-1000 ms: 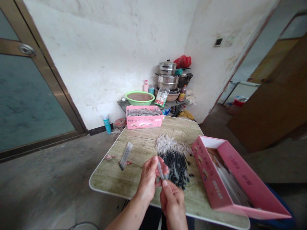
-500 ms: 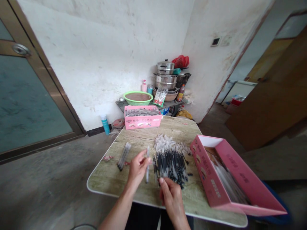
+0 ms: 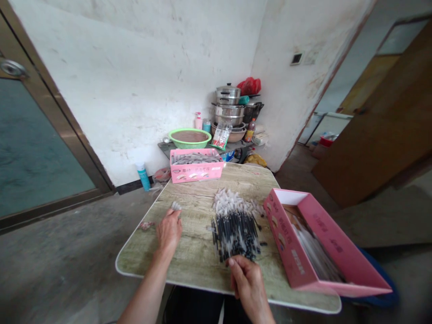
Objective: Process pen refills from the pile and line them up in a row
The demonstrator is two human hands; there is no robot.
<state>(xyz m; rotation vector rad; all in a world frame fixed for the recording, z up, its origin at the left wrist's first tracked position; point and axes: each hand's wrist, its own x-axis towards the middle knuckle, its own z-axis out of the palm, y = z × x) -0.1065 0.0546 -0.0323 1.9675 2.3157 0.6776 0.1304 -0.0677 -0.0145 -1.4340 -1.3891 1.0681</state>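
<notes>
Small bundle of clear sticks [image 3: 176, 205] on L part of desk [image 3: 192, 265], mostly hidden under L hand [image 3: 169, 229]; only far ends show past fingers. L hand palm-down, fingers curled over bundle; can't tell if it grips or just rests. R hand [image 3: 248, 276] at near edge of pile of dark sticks [image 3: 234, 231], fingers curled in, thumb by index; can't tell if anything's pinched btwn.

Pile sits mid-desk, sticks roughly parallel, dark w/ clear bits; short dark pc [image 3: 263, 244] just R of it, small clear pc [image 3: 209, 228] just L. Heap of whitish caps [image 3: 231, 200] at pile's far side, touching.

R side of desk: big open pink box [image 3: 289, 238], angled, long clear items [image 3: 313, 252] inside. Far edge: smaller pink box [image 3: 197, 172], printed front, full of greyish sticks [image 3: 195, 158].

Behind: low shelf [image 3: 165, 146] w/ green basin [image 3: 189, 145] of brownish stuff, pink pump bottle [image 3: 198, 120], stacked steel pots [image 3: 229, 112], red bag [image 3: 249, 85] up by pots. Blue can [image 3: 143, 177] on floor, L. Metal-framed door [image 3: 37, 139] far L, wooden door [image 3: 381, 121] far R.
</notes>
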